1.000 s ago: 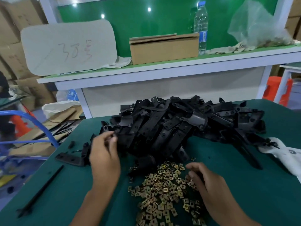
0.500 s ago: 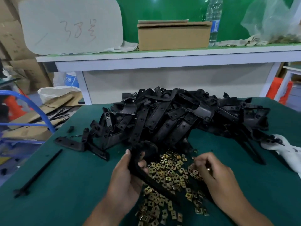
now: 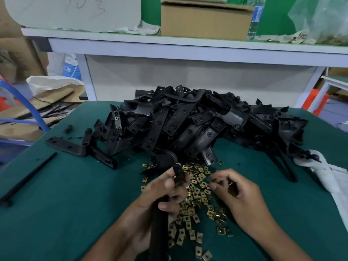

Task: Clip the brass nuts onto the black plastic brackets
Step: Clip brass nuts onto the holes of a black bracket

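My left hand (image 3: 160, 196) grips a long black plastic bracket (image 3: 160, 223) that runs from near my wrist up to its tip above my fingers. My right hand (image 3: 237, 193) pinches a brass nut (image 3: 216, 180) between thumb and forefinger, a short way right of the bracket's tip. More brass pieces show inside its curled fingers. A scatter of brass nuts (image 3: 195, 194) lies on the green table between and below both hands. Behind them rises a big heap of black brackets (image 3: 197, 125).
A lone angled bracket (image 3: 66, 146) and a thin black rod (image 3: 28, 179) lie on the green table (image 3: 66, 204) at the left. White cloth (image 3: 329, 172) sits at the right edge. A white shelf (image 3: 188, 46) with a cardboard box (image 3: 205, 19) stands behind.
My left hand drew a bracket out of the heap and swung it upright toward me. My right hand lifted a nut from the scatter and moved closer to the bracket's tip.
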